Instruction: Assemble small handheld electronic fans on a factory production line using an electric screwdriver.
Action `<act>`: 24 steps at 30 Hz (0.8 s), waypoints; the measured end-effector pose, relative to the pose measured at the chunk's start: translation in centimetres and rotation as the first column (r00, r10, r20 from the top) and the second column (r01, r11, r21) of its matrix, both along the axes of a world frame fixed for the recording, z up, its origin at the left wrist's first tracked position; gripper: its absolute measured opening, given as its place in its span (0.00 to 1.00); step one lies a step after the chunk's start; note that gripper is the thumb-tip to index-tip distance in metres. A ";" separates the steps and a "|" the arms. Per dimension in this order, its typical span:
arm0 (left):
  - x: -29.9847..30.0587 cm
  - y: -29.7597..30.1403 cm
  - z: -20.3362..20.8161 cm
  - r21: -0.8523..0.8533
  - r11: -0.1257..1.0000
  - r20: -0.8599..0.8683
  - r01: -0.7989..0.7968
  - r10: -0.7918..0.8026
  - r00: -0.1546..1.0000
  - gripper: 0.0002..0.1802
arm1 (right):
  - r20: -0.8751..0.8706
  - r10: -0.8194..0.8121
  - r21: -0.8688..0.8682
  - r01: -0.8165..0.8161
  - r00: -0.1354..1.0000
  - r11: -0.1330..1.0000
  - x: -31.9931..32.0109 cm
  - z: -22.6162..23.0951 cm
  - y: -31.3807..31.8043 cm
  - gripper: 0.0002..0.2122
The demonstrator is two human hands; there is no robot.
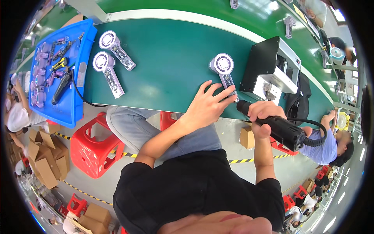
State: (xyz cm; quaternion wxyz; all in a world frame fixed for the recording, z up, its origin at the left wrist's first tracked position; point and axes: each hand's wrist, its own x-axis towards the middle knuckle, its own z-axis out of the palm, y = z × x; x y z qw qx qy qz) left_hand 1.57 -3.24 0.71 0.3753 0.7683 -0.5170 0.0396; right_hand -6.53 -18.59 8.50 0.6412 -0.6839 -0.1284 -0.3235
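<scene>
A handheld fan with a round white head and an uncovered handle lies at the right of the green table. My left hand holds the lower handle with its fingertips, while its other fingers spread out to the left. In my right hand is a black electric screwdriver, gripped around its body, its front end close to the handle's lower end. The screwdriver's tip is too small to make out. Two similar fans, an upper one and a lower one, lie at the left.
A blue bin at the left holds several fan parts and tools. To the right stands a black-and-white machine, with a black bag beside it. A red stool stands below the table. A co-worker sits at the right.
</scene>
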 end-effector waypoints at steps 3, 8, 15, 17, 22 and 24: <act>0.1 0.1 0.2 -0.016 1.000 0.010 -0.008 0.008 1.000 0.23 | -0.031 -0.088 -0.070 0.086 0.996 0.994 0.2 0.1 0.9 0.23; -0.7 -0.6 0.8 -0.006 0.997 0.116 -0.072 0.072 0.991 0.28 | 0.083 0.097 0.042 -0.100 0.992 0.994 -0.3 -0.8 -0.1 0.16; 2.6 -1.0 1.0 0.073 0.968 0.240 -0.239 0.216 0.946 0.19 | 0.197 -0.189 0.055 0.182 0.962 0.982 -2.3 0.5 -2.8 0.28; 6.0 -1.0 1.3 0.139 0.945 0.255 -0.296 0.255 0.933 0.20 | 0.191 -0.327 0.038 0.326 0.925 0.945 -3.5 1.1 -3.6 0.29; 17.8 -2.2 1.2 0.164 0.840 0.354 -0.517 0.439 0.826 0.22 | -0.119 0.458 -0.129 -0.471 0.881 0.872 -6.3 2.9 -10.5 0.29; 23.9 -4.0 0.1 0.122 0.811 0.330 -0.572 0.511 0.794 0.21 | -0.225 0.707 -0.039 -0.731 0.670 0.681 -5.8 -1.1 -14.8 0.37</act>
